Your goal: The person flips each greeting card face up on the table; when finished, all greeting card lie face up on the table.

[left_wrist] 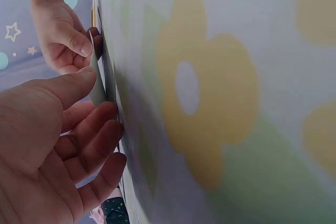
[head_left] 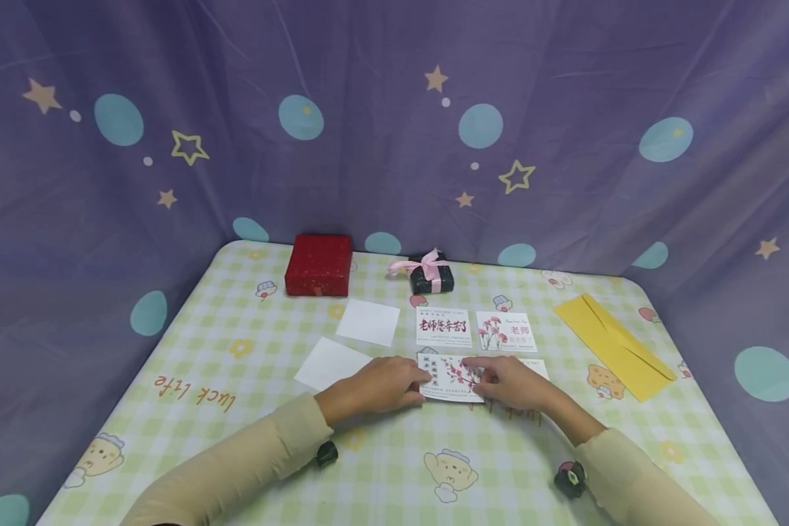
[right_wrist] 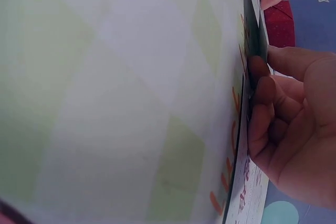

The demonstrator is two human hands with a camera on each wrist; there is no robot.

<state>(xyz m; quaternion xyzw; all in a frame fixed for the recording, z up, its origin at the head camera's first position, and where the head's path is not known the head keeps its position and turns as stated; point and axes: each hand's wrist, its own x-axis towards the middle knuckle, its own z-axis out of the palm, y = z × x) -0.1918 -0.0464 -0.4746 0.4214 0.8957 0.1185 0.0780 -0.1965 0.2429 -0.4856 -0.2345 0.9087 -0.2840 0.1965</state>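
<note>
A white card with pink blossoms and dark characters [head_left: 448, 380] lies between my two hands, slightly raised off the table. My left hand [head_left: 388, 383] pinches its left end, thumb [left_wrist: 81, 83] on top and fingertips underneath. My right hand [head_left: 516, 381] pinches the card towards its right end. Another printed card [head_left: 538, 367] shows past the right hand, partly hidden by it. Just behind are a card with red characters [head_left: 443, 326] and a card with pink flowers [head_left: 506, 332]. Two blank white cards [head_left: 368, 322] lie to the left, the nearer one partly hidden by my left hand.
A red box [head_left: 318, 265] stands at the back left. Right of it is a small dark gift box [head_left: 432, 277] with a pink bow. A yellow envelope [head_left: 614, 347] lies at the right. The checked tablecloth [head_left: 381, 482] covers the table; a purple curtain [head_left: 394, 204] hangs behind.
</note>
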